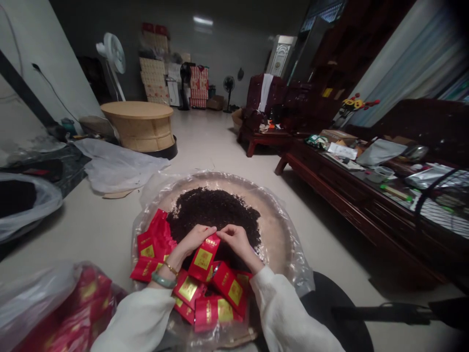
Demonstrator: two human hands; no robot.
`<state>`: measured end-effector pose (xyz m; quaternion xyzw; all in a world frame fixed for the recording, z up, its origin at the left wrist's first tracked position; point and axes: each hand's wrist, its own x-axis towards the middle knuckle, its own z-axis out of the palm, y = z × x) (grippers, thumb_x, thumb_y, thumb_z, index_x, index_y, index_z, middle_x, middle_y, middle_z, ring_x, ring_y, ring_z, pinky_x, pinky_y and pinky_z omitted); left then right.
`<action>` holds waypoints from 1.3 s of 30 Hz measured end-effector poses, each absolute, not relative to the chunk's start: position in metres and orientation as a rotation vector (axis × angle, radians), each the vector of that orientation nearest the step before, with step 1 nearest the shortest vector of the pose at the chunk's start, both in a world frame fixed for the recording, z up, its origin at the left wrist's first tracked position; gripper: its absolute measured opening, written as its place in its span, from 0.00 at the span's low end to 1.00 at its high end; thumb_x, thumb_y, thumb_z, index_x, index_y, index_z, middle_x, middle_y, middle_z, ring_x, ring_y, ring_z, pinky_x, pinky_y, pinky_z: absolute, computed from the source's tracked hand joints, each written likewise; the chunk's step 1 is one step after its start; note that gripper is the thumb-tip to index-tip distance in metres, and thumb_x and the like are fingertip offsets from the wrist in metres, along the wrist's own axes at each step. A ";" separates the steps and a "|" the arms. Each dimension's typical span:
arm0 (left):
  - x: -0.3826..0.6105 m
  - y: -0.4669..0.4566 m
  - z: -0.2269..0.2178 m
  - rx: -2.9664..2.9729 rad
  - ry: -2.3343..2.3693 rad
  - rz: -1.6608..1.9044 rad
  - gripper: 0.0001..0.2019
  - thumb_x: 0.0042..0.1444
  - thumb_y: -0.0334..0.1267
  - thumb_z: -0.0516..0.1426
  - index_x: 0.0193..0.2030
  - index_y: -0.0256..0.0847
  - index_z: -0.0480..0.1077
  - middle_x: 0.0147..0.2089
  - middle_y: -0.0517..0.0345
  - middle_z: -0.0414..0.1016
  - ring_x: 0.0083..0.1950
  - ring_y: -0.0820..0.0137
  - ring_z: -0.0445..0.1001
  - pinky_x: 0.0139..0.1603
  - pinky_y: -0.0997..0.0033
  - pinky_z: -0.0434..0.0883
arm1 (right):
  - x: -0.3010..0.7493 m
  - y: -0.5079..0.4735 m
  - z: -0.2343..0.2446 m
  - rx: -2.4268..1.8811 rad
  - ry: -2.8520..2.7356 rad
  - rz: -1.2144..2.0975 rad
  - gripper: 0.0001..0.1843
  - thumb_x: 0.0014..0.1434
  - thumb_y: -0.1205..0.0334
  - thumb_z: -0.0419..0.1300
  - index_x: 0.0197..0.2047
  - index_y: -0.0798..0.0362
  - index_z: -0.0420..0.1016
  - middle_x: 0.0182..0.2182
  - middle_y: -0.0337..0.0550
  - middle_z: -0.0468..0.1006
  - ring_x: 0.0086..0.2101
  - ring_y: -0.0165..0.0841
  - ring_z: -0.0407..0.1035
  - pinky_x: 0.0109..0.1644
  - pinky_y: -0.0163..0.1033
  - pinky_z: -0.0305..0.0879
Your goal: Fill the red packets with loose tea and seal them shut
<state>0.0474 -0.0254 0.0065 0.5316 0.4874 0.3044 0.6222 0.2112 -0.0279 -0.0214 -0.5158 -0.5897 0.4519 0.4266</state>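
Observation:
A round tray [278, 230] lined with clear plastic holds a heap of dark loose tea leaves [212, 208]. My left hand [192, 239] grips a small red packet with a gold label [204, 256] by its upper edge. My right hand [234, 237] pinches the top of the same packet just above the leaves. Several more red packets [216, 298] lie on the near side of the tray, and another pile of them [154, 244] lies at its left. A green bangle and a gold bracelet sit on my left wrist.
A plastic bag of red packets [69, 313] lies at the lower left. A dark wooden table [366, 195] cluttered with items runs along the right. A round wooden tub [141, 124], white plastic sheeting [117, 166] and a standing fan [113, 56] are behind.

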 end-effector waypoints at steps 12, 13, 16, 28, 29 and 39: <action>0.040 -0.029 -0.003 1.234 1.149 0.667 0.28 0.49 0.63 0.51 0.18 0.36 0.68 0.16 0.63 0.66 0.19 0.76 0.59 0.23 0.74 0.55 | 0.208 -0.037 -0.023 -1.227 -1.437 1.340 0.21 0.44 0.45 0.66 0.22 0.54 0.66 0.15 0.32 0.68 0.17 0.25 0.61 0.21 0.31 0.57; 0.039 -0.030 -0.004 1.220 1.136 0.663 0.28 0.49 0.62 0.51 0.20 0.35 0.69 0.17 0.62 0.68 0.20 0.75 0.61 0.24 0.74 0.57 | 0.208 -0.038 -0.024 -1.222 -1.414 1.350 0.21 0.44 0.45 0.66 0.23 0.54 0.66 0.15 0.32 0.68 0.17 0.25 0.61 0.21 0.31 0.57; 0.030 -0.037 -0.007 1.162 1.024 0.617 0.22 0.46 0.56 0.58 0.31 0.34 0.74 0.25 0.59 0.75 0.26 0.72 0.69 0.30 0.73 0.64 | 0.208 -0.041 -0.030 -1.209 -1.329 1.359 0.21 0.44 0.44 0.65 0.23 0.53 0.64 0.15 0.32 0.67 0.17 0.25 0.61 0.22 0.31 0.58; -0.022 -0.058 0.005 1.645 1.047 0.158 0.08 0.43 0.39 0.59 0.30 0.39 0.76 0.24 0.65 0.72 0.25 0.74 0.64 0.25 0.78 0.58 | 0.208 -0.059 -0.037 -1.212 -1.683 1.414 0.09 0.50 0.58 0.61 0.26 0.55 0.72 0.24 0.37 0.74 0.25 0.28 0.66 0.30 0.32 0.60; -0.025 -0.060 0.006 1.682 1.039 0.089 0.07 0.42 0.38 0.59 0.29 0.39 0.76 0.23 0.66 0.71 0.24 0.74 0.62 0.24 0.78 0.57 | 0.208 -0.060 -0.037 -1.214 -1.702 1.395 0.08 0.51 0.59 0.61 0.27 0.55 0.73 0.24 0.37 0.75 0.26 0.28 0.66 0.30 0.33 0.61; -0.001 -0.070 -0.010 2.152 1.110 -0.247 0.07 0.40 0.41 0.62 0.22 0.41 0.75 0.28 0.57 0.73 0.33 0.64 0.69 0.31 0.73 0.62 | 0.211 -0.067 -0.045 -1.220 -1.750 1.363 0.07 0.53 0.59 0.58 0.29 0.54 0.74 0.25 0.37 0.74 0.27 0.29 0.67 0.31 0.33 0.62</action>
